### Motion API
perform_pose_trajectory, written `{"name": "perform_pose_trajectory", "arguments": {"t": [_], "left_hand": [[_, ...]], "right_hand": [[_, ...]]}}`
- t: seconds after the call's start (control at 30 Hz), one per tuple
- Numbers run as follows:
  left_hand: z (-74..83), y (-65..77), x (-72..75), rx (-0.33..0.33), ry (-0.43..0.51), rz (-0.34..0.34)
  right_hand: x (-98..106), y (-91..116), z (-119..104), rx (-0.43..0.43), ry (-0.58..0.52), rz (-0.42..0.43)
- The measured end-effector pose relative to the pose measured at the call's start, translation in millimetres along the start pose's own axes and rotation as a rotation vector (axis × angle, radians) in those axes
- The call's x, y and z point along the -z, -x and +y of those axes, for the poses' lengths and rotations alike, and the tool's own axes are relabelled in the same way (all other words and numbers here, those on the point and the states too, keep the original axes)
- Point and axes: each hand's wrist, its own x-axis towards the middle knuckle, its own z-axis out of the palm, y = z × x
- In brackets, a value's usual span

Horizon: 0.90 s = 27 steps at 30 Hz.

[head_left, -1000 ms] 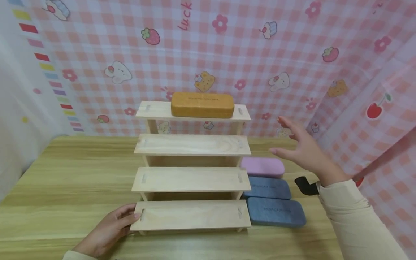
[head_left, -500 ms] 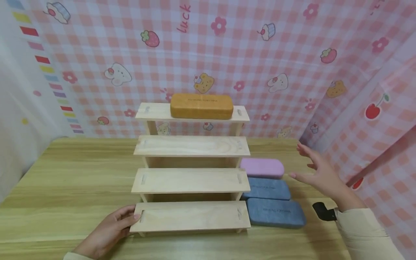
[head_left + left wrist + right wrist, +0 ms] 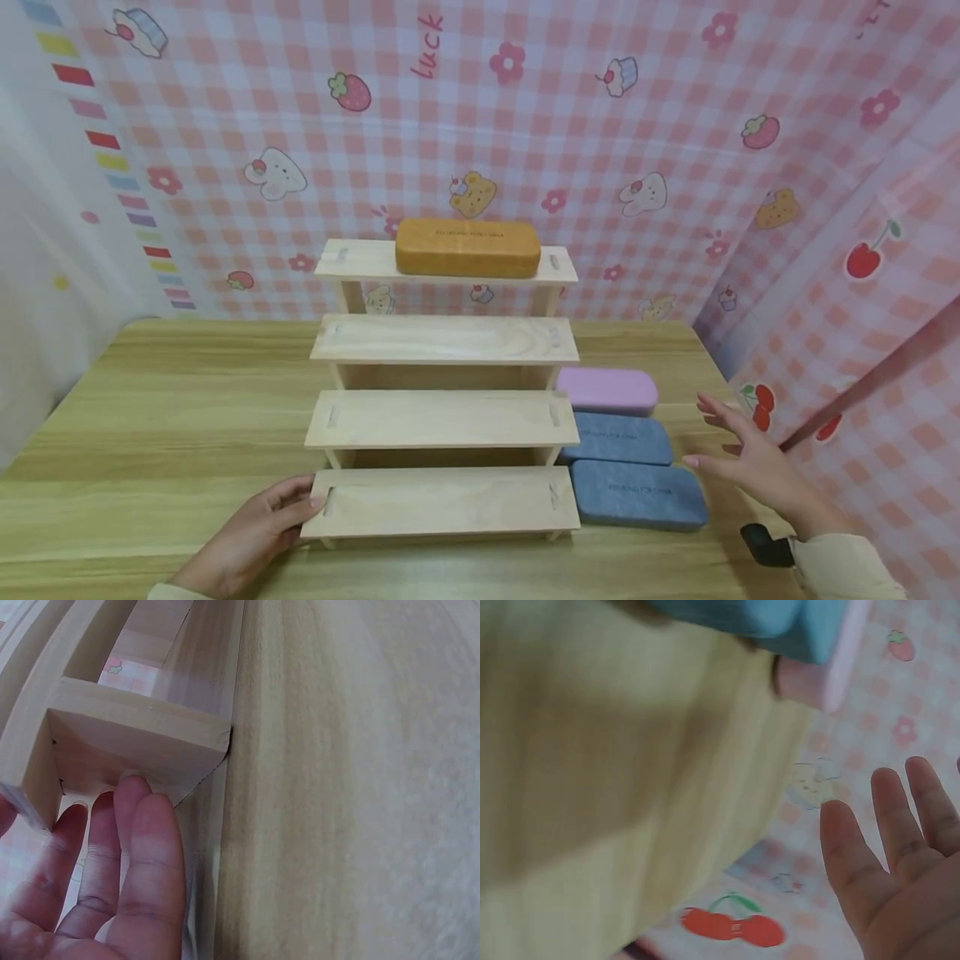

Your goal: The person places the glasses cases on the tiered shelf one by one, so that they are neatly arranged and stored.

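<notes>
A pale wooden four-step rack [image 3: 442, 500] stands on the table. My left hand [image 3: 251, 529] holds the left end of its lowest step, thumb on top; in the left wrist view the fingers [image 3: 154, 862] reach under the board. An orange-brown glasses case [image 3: 468, 248] lies on the top step. To the right of the rack are a pink case [image 3: 607, 390] and two blue cases, the farther blue case [image 3: 618, 439] and the nearer blue case [image 3: 639, 496]. My right hand [image 3: 765, 475] hovers right of the blue cases, fingers spread, holding nothing.
The wood-grain table [image 3: 195, 417] runs under everything. Behind it hangs a pink checked curtain [image 3: 525, 108], and another curtain fold [image 3: 892, 367] hangs close to my right hand. A black strap piece [image 3: 767, 546] sits at my right wrist.
My right hand has moved down and to the right, from beside the upper steps to beside the blue cases. My left hand, the rack and the cases stay put.
</notes>
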Motion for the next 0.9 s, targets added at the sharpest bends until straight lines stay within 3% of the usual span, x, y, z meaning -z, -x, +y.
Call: {"name": "perform_pose_trajectory", "arguments": {"t": [0.4,0.9], "left_hand": [[-0.5,0.5,-0.6,-0.026,0.013,-0.009],[-0.5,0.9,-1.0,-0.021,0.027,-0.011]], "right_hand": [[-17,14,25,-0.107,-0.036,-0.094],[-36,19,34,-0.140,-0.041,-0.178]]}}
